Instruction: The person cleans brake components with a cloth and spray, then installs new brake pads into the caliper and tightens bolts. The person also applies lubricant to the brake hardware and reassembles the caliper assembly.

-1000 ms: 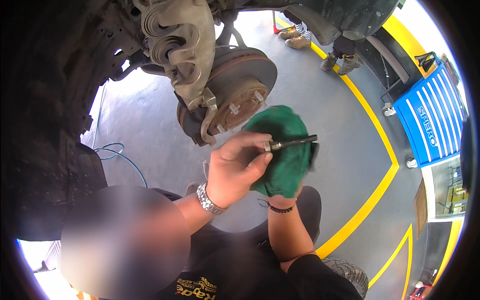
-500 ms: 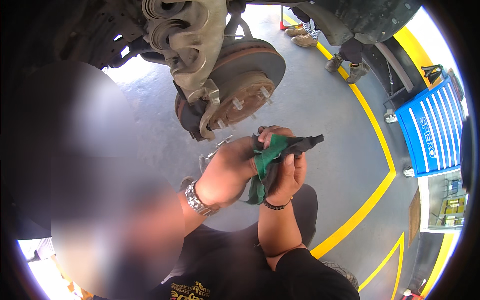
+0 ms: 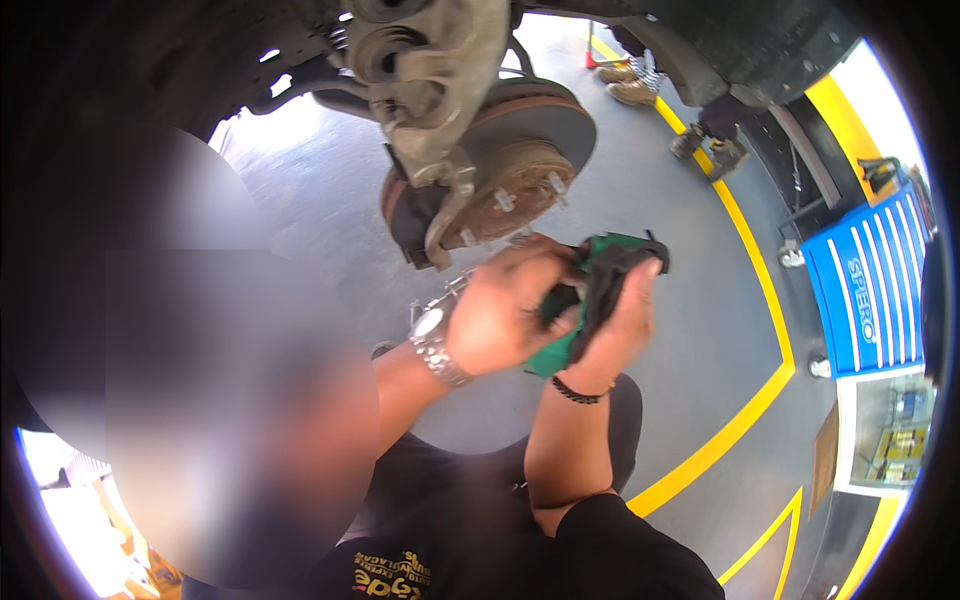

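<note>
In the middle, my left hand, with a steel watch on the wrist, is closed at a crumpled green and black cloth; whatever is between its fingers is hidden and blurred. My right hand, wearing a dark bead bracelet, grips the same cloth from the right, thumb upward. Just above both hands hangs the rusty brake disc and hub with wheel studs, and a metal caliper bracket stands to its left.
Dark wheel well and bodywork frame the top. Two pairs of boots of other people stand behind, near a yellow floor line. A blue wheeled tool chest is at right, beside a glass-fronted cabinet. A blurred area covers the left.
The bolt-like metal pin seen earlier in my left fingers is now hidden. The cloth has been folded around between both hands, which have moved slightly up and right.
</note>
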Motion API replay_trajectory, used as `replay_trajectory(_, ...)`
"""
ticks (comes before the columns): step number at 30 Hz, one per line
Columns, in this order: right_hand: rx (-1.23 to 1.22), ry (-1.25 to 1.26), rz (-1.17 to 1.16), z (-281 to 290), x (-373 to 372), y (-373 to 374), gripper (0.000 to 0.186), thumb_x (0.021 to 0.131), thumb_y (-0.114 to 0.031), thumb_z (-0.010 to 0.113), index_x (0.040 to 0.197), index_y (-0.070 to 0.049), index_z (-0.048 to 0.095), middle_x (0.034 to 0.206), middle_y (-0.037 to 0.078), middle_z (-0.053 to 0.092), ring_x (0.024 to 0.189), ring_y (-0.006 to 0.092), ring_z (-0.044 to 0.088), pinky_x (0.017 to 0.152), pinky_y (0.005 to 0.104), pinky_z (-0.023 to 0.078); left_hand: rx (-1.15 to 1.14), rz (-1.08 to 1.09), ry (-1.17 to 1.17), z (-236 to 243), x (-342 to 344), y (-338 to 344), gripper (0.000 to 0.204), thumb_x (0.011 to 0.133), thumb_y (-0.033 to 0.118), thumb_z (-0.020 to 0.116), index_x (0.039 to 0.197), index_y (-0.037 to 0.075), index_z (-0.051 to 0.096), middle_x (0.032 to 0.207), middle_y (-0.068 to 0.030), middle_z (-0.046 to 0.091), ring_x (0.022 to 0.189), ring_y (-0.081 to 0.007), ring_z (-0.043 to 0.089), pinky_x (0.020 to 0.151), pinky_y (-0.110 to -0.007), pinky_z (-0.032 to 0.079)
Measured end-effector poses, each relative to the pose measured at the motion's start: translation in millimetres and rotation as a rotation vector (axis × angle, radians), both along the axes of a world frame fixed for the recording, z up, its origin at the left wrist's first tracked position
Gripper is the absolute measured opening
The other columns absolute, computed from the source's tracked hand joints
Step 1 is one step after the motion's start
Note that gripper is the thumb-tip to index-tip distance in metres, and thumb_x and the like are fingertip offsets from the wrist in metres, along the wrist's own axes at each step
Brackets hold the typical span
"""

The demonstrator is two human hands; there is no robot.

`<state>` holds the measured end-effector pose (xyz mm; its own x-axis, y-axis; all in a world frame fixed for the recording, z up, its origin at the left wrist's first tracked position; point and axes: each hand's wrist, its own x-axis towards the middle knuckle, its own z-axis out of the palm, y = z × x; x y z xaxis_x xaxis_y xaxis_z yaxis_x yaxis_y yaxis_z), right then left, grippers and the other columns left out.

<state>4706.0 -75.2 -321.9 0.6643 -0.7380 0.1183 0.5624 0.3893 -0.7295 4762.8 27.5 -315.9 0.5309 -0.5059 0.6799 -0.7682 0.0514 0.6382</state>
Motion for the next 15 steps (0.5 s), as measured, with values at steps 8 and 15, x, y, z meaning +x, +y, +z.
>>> replay_trajectory(8,-0.104,0.014,0.058,1,-8,-23,0.065,0.096,-0.065,0.043,0.099,-0.001,0.054,0.088,0.01,0.056,0.08,0.0204,0.055,0.071,0.0317,0.046,-0.056,-0.106,0.615,3,-32,-10,0.027,0.073,0.009,0.074,0.096,0.0,0.063,0.084,-0.0118,0.069,0.074,-0.0166,0.066,0.068,-0.032,0.053)
replay_trajectory(15,-0.246,-0.467,0.441,-16,3,-59,0.051,0.098,-0.059,0.043,0.092,-0.008,0.046,0.09,0.007,0.039,0.079,0.0171,0.039,0.071,0.029,0.036,-0.159,-0.207,1.029,16,-49,0,0.021,0.075,0.009,0.071,0.09,-0.003,0.063,0.078,-0.0063,0.065,0.074,-0.0094,0.059,0.065,-0.029,0.05)
